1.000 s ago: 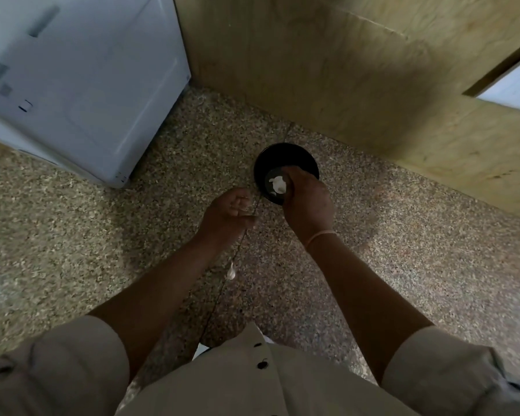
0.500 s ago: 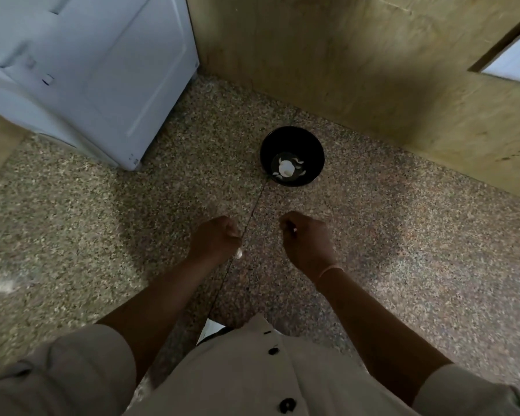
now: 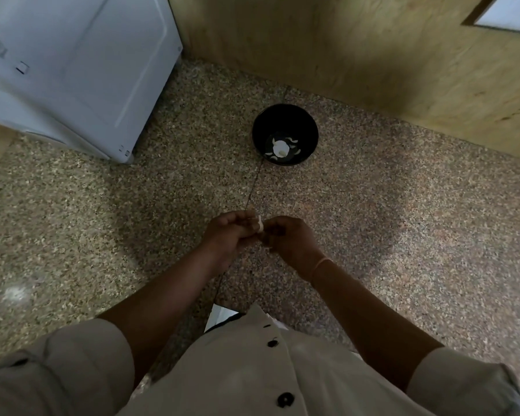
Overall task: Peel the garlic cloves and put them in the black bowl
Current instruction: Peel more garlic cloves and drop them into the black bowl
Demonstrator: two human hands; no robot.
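Note:
The black bowl (image 3: 284, 134) stands on the speckled floor, well ahead of my hands. Several pale garlic cloves (image 3: 280, 147) lie in its bottom. My left hand (image 3: 228, 234) and my right hand (image 3: 288, 237) meet above the floor, fingertips together. Between them they pinch a small white garlic clove (image 3: 260, 226); only a sliver of it shows past the curled fingers. Both hands are nearer to me than the bowl, roughly in line with the dark floor joint.
A white appliance (image 3: 72, 70) fills the back left corner. A wooden panel wall (image 3: 357, 49) runs behind the bowl. A white scrap (image 3: 219, 316) lies on the floor by my shirt. The speckled floor (image 3: 418, 220) spreads to both sides.
My right hand drew back from the bowl toward me. Both hands came together, from apart to fingertips touching around a clove. The camera tilted so the bowl sits farther up.

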